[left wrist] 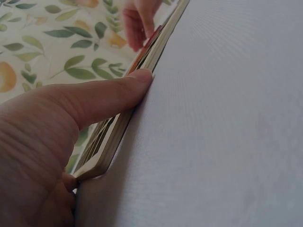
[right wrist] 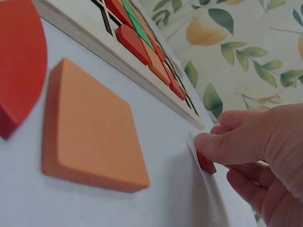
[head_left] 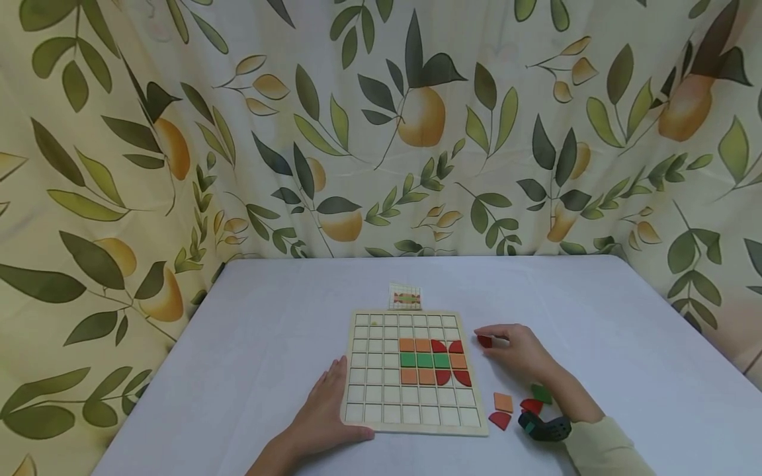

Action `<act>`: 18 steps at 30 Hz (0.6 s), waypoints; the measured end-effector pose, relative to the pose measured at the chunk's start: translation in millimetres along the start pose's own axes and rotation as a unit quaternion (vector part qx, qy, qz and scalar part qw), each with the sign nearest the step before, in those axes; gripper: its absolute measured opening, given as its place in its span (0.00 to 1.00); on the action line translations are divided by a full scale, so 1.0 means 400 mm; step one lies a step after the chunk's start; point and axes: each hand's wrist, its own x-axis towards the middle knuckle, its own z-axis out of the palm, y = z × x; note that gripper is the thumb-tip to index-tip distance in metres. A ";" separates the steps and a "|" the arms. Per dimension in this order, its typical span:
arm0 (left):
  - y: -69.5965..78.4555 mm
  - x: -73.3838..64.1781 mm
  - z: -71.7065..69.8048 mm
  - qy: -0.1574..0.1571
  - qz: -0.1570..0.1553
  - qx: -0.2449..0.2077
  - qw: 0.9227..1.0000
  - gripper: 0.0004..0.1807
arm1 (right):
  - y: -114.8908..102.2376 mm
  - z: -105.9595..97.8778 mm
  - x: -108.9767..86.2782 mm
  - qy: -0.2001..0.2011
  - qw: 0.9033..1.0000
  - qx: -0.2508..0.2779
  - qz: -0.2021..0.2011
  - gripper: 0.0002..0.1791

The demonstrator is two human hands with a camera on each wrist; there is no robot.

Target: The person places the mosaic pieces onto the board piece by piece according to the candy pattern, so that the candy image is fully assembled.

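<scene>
A wooden grid board (head_left: 369,396) lies on the table, with orange squares, green squares and red quarter-circle tiles set in its right-hand cells. My left hand (head_left: 321,408) rests at the board's lower left corner, thumb along the front edge and fingers along the left side. In the left wrist view the thumb (left wrist: 113,97) presses on the board's rim. To the right of the board, my right hand (head_left: 520,350) pinches a red tile (right wrist: 205,162) between thumb and fingers, close over the tabletop; the fingers partly hide it.
Loose pieces lie right of the board near my right wrist: an orange square (head_left: 503,402), a red quarter-circle (head_left: 500,420), another red piece (head_left: 531,405) and a green piece (head_left: 542,393). A small pattern card (head_left: 406,297) stands behind the board. A patterned curtain (head_left: 381,198) hangs behind the table.
</scene>
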 end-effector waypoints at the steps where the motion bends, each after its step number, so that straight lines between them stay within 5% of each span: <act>1: 0.000 0.000 -0.001 0.000 0.000 -0.001 1.000 0.69 | 0.003 0.000 0.002 -0.004 1.000 0.000 -0.001 0.18; 18: 0.000 -0.002 0.000 0.001 0.005 0.002 1.000 0.69 | 0.026 -0.014 0.017 -0.057 0.998 -0.009 -0.031 0.17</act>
